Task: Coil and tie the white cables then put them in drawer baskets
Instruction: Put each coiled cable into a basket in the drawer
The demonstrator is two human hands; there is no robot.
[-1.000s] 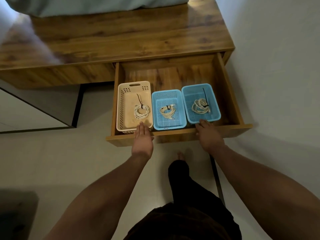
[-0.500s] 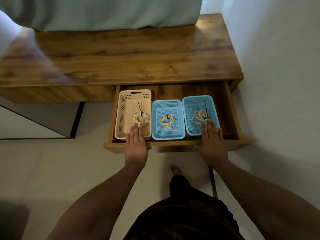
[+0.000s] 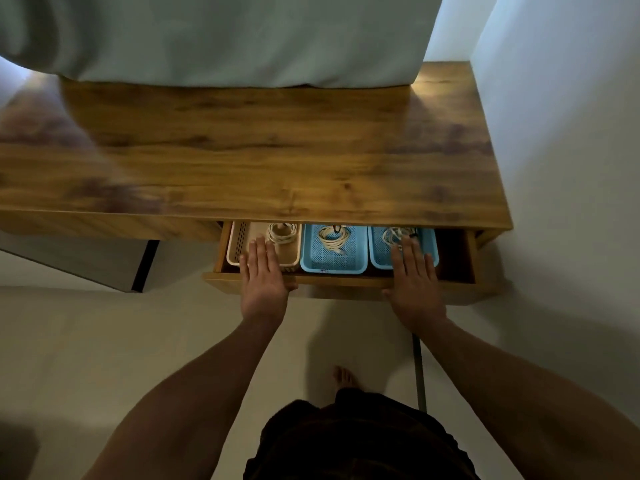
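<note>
The left hand (image 3: pixel 265 275) is lying flat, grip spread, across the drawer (image 3: pixel 346 282) front and the beige basket (image 3: pixel 239 244); a tied white coil (image 3: pixel 282 233) is sitting just beyond its fingertips. The middle blue basket (image 3: pixel 332 261) is holding a second coil (image 3: pixel 334 235) between the hands. The right hand (image 3: pixel 414 278), grip likewise spread, is reaching over the right blue basket (image 3: pixel 381 258), fingertips at the third coil (image 3: pixel 394 233). The counter (image 3: pixel 277 161) is overhanging the baskets' far ends.

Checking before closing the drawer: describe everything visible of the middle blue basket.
The middle blue basket is rectangular perforated plastic, sitting in the drawer between the beige basket and the right blue basket. Its far end is hidden under the desktop. A coiled white cable, black-tied, lies inside. The left hand and right hand are clear of it.
</note>
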